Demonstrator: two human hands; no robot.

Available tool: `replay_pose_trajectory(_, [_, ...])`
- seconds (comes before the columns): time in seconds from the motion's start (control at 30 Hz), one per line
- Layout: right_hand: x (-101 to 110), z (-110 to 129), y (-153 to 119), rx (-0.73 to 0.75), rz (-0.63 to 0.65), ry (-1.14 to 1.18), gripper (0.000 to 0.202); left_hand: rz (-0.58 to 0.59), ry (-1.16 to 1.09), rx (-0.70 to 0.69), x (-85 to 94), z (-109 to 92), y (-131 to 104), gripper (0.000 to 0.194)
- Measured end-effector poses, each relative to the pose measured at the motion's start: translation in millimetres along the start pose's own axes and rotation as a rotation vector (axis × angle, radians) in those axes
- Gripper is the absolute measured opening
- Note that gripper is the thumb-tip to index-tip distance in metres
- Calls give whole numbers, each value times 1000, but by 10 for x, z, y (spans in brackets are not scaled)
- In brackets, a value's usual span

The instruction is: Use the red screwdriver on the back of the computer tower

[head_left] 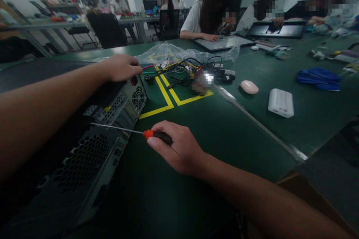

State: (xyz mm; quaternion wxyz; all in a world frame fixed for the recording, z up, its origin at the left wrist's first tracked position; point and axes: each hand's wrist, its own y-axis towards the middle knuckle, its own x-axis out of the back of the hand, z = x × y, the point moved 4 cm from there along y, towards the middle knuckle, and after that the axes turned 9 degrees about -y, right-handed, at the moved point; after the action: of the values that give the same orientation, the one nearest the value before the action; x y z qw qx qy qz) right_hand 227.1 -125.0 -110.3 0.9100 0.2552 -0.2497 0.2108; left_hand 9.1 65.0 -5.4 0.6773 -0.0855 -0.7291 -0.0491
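Observation:
A dark computer case (103,171) lies at my left, its metal back panel with vent holes and ports facing right. My left hand (123,68) grips the far top edge of the case, near the round fan grille (138,97); some of its fingers are hidden. In my right hand (178,147) is a screwdriver (148,133) with an orange and black handle. Its long thin shaft points left, and the tip meets the back panel below a yellow sticker (107,108). Whether the tip sits in a screw is too dark to tell.
Tangled cables (182,73) and clear plastic film (168,50) lie beyond the case. To the right are a pinkish oval object (249,87), a white block-shaped device (281,102) and a blue bundle (319,78). Across the table, people work on flat panels (224,42).

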Motion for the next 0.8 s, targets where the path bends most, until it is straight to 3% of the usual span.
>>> replay_pose_trajectory(0.27, [-2, -14, 3, -2, -8, -16, 17, -6, -41, 17, 12, 38, 14, 72])
replay_pose_trajectory(0.8, [-3, -10, -12, 6, -11, -5, 20, 2, 21, 31, 5, 10, -14, 76])
